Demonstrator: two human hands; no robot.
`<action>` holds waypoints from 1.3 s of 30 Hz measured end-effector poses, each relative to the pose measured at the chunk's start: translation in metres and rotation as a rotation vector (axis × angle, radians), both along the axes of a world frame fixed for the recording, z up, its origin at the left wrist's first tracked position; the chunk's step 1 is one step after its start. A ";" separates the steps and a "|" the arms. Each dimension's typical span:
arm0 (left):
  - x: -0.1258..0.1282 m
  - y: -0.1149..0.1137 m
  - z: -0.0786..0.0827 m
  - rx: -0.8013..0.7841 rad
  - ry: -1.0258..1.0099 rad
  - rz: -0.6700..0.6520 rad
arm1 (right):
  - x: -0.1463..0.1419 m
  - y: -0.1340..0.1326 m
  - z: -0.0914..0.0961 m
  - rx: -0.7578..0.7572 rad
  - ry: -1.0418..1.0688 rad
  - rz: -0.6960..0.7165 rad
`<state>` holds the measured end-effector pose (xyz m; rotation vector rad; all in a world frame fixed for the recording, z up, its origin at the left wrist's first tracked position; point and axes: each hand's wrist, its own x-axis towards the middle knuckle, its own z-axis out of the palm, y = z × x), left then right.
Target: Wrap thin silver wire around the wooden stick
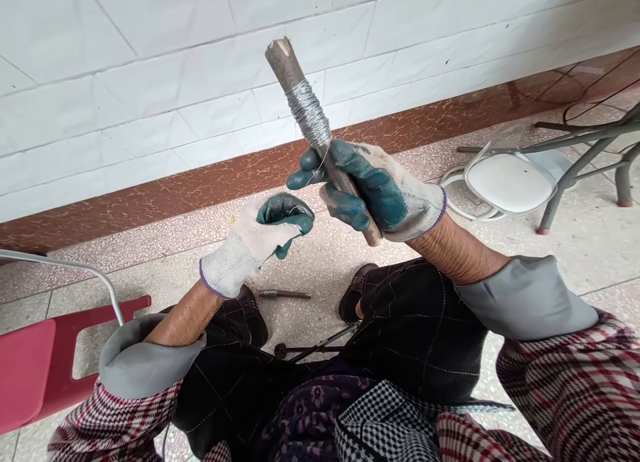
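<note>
My right hand (383,189), in a white glove with a green coated palm, is wrapped round the lower part of a wooden stick (345,182). The stick tilts up to the left. Thin silvery wire (309,114) is wound tightly round its upper half, and a loose strand runs down from the coil towards my left hand. Lower and to the left, my left hand (265,232), gloved the same way, is closed in a pinch with a bit of the wire at its fingertips. On the floor between my feet lies a second, smaller-looking stick (285,294) with wire round one end.
A white tiled wall (175,69) with a brown skirting (150,182) stands in front. At the left is a red plastic seat (30,362) with a grey metal tube. A white round stool seat (510,182) and grey metal legs (583,189) stand at the right.
</note>
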<state>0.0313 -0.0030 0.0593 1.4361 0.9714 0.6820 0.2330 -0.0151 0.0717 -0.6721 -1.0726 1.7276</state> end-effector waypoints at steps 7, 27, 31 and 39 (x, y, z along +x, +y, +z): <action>-0.002 0.001 -0.005 0.087 0.113 0.073 | -0.001 0.001 -0.005 0.043 0.075 -0.011; -0.004 -0.004 0.002 0.134 0.055 0.209 | -0.002 -0.001 0.008 -0.030 -0.007 -0.132; -0.009 0.000 0.001 -0.096 -0.160 0.131 | 0.001 -0.002 0.011 0.013 -0.047 -0.179; -0.009 0.007 -0.017 -0.493 -0.270 -0.123 | -0.007 -0.010 0.009 0.195 -0.081 -0.186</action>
